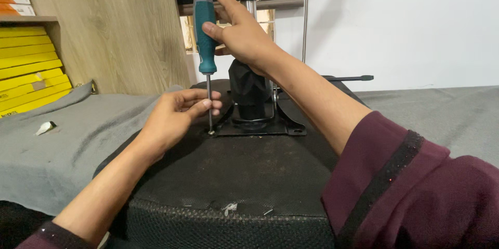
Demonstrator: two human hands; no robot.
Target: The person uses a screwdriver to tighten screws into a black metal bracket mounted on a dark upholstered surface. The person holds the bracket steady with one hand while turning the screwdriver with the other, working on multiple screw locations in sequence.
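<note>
My right hand (240, 31) grips the teal handle of a screwdriver (205, 36) that stands upright. Its thin metal shaft runs down to a screw (211, 132) at the front left corner of a black metal mounting plate (262, 127). My left hand (174, 116) steadies the shaft, with fingertips pinching it just above the screw. The plate sits on the black fabric underside of a chair seat (234, 171), which lies upside down. A black column with a chrome cylinder (250, 80) rises from the plate behind my right hand.
A grey cloth (62, 145) covers the surface under the seat. A small white scrap (46, 127) lies on it at the left. Yellow and orange boxes (28, 67) are stacked on wooden shelves at the far left. A black lever (351, 78) sticks out to the right.
</note>
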